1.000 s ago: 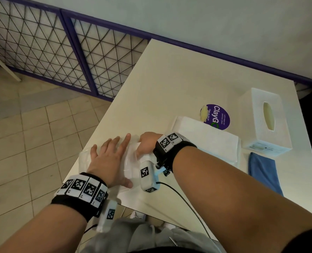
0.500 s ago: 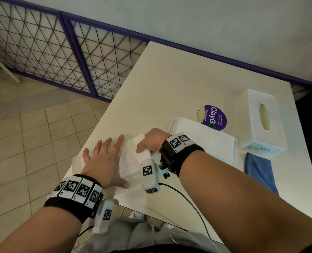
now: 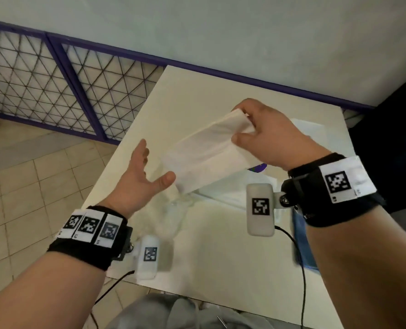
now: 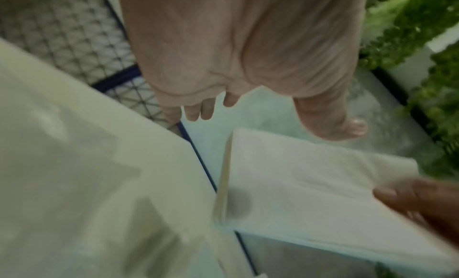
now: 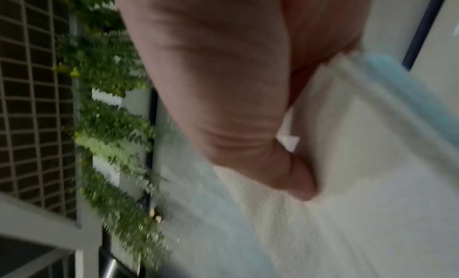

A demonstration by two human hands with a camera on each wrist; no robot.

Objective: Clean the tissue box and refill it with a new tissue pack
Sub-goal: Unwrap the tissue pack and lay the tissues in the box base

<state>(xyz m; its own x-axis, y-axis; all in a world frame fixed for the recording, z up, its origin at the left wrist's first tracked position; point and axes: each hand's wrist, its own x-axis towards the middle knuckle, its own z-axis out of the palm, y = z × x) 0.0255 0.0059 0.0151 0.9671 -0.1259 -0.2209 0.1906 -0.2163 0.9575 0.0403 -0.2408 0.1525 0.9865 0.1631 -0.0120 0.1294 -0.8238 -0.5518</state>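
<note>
1. Head view: the right hand (image 3: 272, 136) pinches one end of the white tissue stack (image 3: 209, 148), thumb on top, holding it tilted above the tabletop (image 3: 221, 245).
2. The left hand (image 3: 141, 176) is spread, palm up, at the stack's lower end; contact is unclear.
3. Crumpled clear wrapper (image 3: 166, 214) lies on the tabletop beneath it.
4. A blue cloth (image 3: 300, 236) lies near the right wrist.
</note>
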